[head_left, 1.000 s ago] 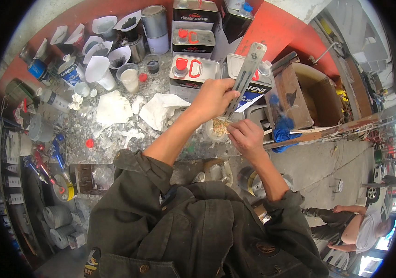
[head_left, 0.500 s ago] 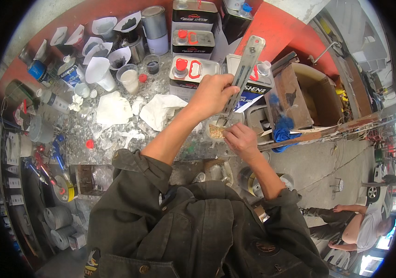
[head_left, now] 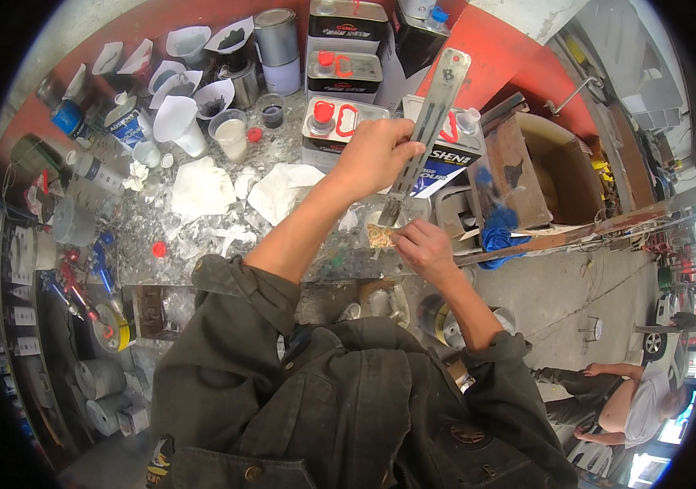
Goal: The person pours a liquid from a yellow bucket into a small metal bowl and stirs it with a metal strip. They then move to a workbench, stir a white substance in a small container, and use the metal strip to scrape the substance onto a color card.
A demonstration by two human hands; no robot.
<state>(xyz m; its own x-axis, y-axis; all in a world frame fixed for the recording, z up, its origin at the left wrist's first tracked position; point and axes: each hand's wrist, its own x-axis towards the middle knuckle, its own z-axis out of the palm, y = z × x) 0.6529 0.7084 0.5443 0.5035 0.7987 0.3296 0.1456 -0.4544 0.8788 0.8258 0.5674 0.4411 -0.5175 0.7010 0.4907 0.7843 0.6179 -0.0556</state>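
My left hand (head_left: 376, 159) is closed around a long, slotted metal mixing ruler (head_left: 433, 102), which slants up and to the right. The ruler's lower end reaches into a small clear cup (head_left: 375, 220) near the bench's front edge. Tan, speckled stuff (head_left: 380, 237) shows in the cup; I cannot tell what it is. My right hand (head_left: 425, 247) grips the cup's right side, fingers pinched together. Just beyond the hands stand rectangular metal cans with red caps, including a white-topped can (head_left: 340, 122) and a blue-and-white can (head_left: 450, 159).
White wipes (head_left: 203, 189) lie on the paint-stained bench (head_left: 283, 244). Several cups with paper filters (head_left: 178, 124) stand at the back left, beside a cup of whitish liquid (head_left: 231, 138). A cardboard box (head_left: 527, 171) and blue cloth (head_left: 498, 241) are at right. Another person (head_left: 633, 399) sits at lower right.
The ruler's top end has moved slightly up in the picture, and its lower end shows a little differently in the cup. Both hands keep their holds. The whole view has shifted slightly.
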